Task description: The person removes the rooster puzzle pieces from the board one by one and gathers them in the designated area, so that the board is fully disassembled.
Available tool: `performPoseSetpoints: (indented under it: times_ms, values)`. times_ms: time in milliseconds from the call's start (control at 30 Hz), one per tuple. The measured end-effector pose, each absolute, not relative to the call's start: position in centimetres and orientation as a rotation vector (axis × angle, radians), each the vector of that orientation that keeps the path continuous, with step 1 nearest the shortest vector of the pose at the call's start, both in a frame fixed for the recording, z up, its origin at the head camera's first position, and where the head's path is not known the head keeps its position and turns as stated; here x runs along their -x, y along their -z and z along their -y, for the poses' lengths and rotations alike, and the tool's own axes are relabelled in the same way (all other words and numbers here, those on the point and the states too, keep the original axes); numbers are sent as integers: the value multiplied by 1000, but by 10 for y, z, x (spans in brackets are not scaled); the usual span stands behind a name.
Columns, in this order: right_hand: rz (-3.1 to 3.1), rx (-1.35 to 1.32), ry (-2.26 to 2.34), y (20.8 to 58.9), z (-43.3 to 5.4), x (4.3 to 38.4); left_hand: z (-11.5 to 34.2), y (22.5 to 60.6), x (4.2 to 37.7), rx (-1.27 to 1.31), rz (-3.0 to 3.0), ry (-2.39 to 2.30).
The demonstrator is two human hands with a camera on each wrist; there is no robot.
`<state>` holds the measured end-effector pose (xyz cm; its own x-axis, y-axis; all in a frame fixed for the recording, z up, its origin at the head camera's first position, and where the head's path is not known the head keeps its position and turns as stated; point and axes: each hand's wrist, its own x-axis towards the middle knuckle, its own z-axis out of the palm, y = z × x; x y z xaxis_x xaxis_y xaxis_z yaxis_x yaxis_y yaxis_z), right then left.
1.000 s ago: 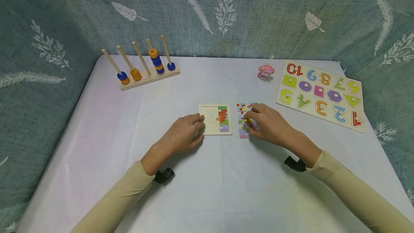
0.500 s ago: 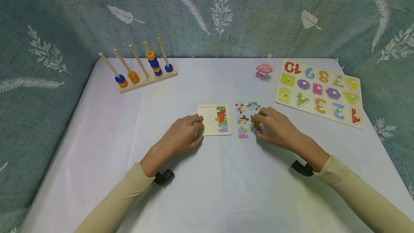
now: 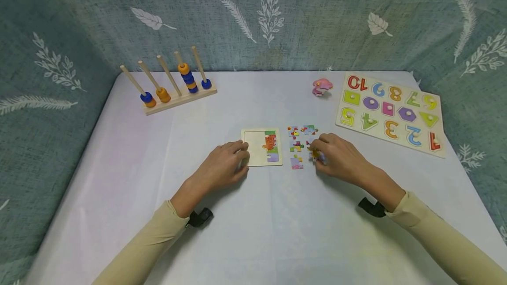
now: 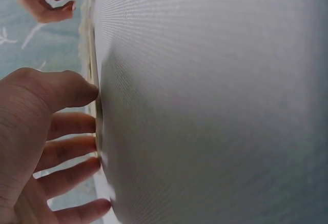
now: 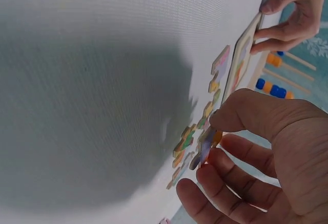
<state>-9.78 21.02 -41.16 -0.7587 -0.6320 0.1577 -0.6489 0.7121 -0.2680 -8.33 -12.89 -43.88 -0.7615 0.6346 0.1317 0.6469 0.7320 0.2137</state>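
Note:
A small wooden puzzle board (image 3: 254,146) lies mid-table, with a strip of joined picture pieces (image 3: 271,146) along its right side. My left hand (image 3: 225,162) is at the board's left edge, fingers extended and fingertips touching it; the left wrist view shows thumb and fingertips (image 4: 89,143) along that edge. To the right, my right hand (image 3: 336,155) pinches a purple and yellow puzzle piece (image 5: 206,143) between thumb and fingers, tilted. Several loose puzzle pieces (image 3: 296,163) lie between board and right hand; one is partly hidden by the fingers.
A bead abacus (image 3: 180,100) with upright pegs stands at the back left. A pink toy figure (image 3: 322,86) sits at the back, right of centre. A number and shape peg board (image 3: 380,113) lies at the right. Patterned cloth (image 3: 237,21) hangs behind the table.
My right hand has moved right, away from the board, with the puzzle piece, uncovering loose pieces that it hid. The left hand stays at the board's edge. The head view has shifted slightly.

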Motion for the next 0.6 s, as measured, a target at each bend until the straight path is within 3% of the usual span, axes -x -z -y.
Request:
performPoseSetpoints:
  times_ms: [600]
  values:
    - [2922, -1119, -554, 419, -204, 93, 130, 438, 83, 1049, 2892, 412]
